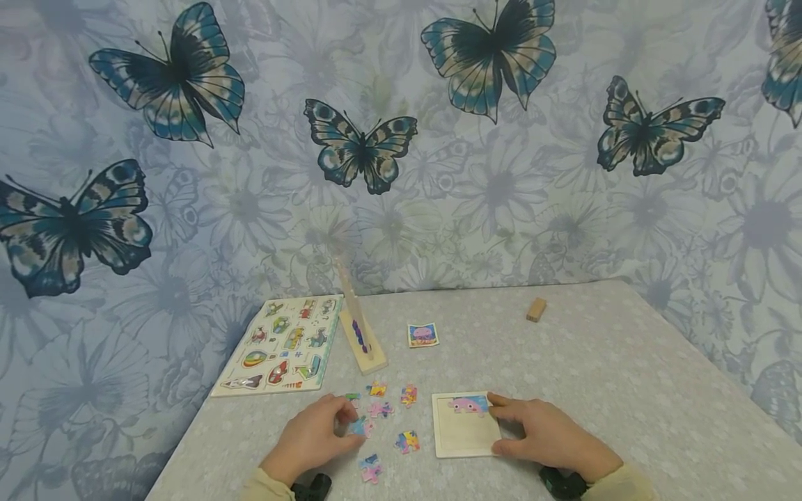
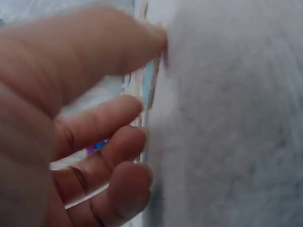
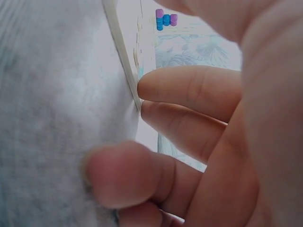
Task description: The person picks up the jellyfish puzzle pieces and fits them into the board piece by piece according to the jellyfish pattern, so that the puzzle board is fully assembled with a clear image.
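Note:
My left hand (image 1: 316,435) pinches a blue and pink jigsaw piece (image 1: 361,426) between thumb and index finger. In the left wrist view that piece (image 2: 150,80) is seen edge-on between the fingertips, low over the table. Around it lie several loose jigsaw pieces, such as a yellow and blue one (image 1: 408,441) and a blue and pink one (image 1: 370,469). My right hand (image 1: 541,430) touches the right side of a square wooden puzzle tray (image 1: 466,437), thumb and fingers spread along the edge. In the tray's top right sits a joined pink section with eyes (image 1: 468,405).
Behind the pieces stands an upright wooden toy (image 1: 366,358) on a long base, with blue and purple parts. A picture board (image 1: 269,376) lies at the left. Further back are a small picture card (image 1: 422,335) and a wooden block (image 1: 536,309). A patterned wall closes the far side.

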Action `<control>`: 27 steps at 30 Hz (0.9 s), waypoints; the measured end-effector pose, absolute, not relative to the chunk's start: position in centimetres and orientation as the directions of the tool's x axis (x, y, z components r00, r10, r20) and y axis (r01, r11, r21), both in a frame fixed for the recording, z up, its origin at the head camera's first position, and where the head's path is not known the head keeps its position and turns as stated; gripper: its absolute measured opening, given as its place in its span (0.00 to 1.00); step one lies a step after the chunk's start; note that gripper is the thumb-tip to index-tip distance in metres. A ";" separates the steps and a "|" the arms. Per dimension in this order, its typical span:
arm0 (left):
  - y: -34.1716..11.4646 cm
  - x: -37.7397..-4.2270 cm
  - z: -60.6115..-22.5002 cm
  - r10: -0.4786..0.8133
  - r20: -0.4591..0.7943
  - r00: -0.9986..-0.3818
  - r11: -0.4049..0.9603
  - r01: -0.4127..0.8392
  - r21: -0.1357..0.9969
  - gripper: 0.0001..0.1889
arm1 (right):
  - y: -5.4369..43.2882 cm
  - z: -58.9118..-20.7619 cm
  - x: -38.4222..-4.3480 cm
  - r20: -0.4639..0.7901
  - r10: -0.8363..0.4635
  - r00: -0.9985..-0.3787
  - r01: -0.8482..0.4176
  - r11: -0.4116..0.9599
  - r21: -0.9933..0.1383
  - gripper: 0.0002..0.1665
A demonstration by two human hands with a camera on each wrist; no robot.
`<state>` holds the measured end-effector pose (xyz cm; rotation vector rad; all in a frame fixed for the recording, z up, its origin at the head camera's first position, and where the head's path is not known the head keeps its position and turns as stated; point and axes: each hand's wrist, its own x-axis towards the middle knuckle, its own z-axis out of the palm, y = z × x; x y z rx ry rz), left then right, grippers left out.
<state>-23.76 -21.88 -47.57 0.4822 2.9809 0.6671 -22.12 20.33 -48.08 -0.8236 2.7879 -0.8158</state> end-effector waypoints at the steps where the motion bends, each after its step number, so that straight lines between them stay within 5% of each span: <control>1: -22.0 -23.7 -47.5 0.306 0.015 -0.952 0.857 0.282 0.432 0.16 | 20.3 -48.0 -22.1 0.034 -0.535 -0.844 -0.470 0.707 -0.529 0.44; 16: -21.9 -24.2 -48.1 0.377 0.080 -0.923 0.760 0.357 0.544 0.09 | 20.2 -47.7 -22.0 0.020 -0.538 -0.843 -0.466 0.710 -0.527 0.43; 23: -22.6 -24.0 -47.4 0.337 0.130 -0.933 0.814 0.358 0.457 0.09 | 20.2 -47.8 -22.0 0.015 -0.535 -0.845 -0.461 0.712 -0.531 0.42; 27: -22.6 -24.0 -47.4 0.344 0.166 -0.924 0.739 0.376 0.559 0.08 | 20.2 -47.9 -22.1 0.019 -0.541 -0.841 -0.470 0.713 -0.520 0.42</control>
